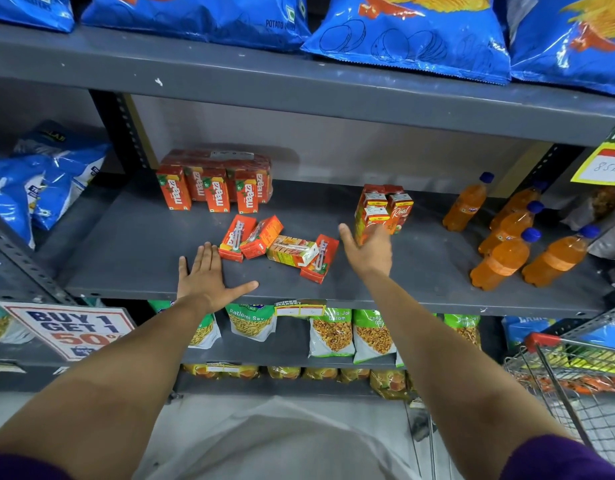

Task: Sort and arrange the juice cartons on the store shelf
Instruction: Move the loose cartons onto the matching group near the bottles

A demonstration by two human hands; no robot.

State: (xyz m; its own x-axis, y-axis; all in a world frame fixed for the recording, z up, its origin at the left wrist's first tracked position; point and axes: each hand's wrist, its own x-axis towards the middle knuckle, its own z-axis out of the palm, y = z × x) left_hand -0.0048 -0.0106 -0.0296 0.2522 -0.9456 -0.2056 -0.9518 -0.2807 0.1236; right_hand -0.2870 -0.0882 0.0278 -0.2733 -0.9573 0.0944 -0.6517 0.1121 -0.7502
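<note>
Several small orange-red juice cartons lie toppled in a loose pile (278, 247) at the middle of the grey shelf (126, 251). Behind them, at the back left, a group of Maaza cartons (212, 185) stands upright. To the right stands a small cluster of Real cartons (396, 206). My left hand (205, 275) rests flat on the shelf, fingers spread, just left of the pile and holding nothing. My right hand (370, 251) is open and raised right in front of the Real cartons, hiding the lower part of the front one. Whether it touches them I cannot tell.
Orange soda bottles (506, 237) with blue caps stand and lean at the shelf's right end. Blue chip bags (403, 32) fill the shelf above and hang at the left. Green snack packets (333, 334) sit below. A wire shopping cart (569, 375) is at lower right.
</note>
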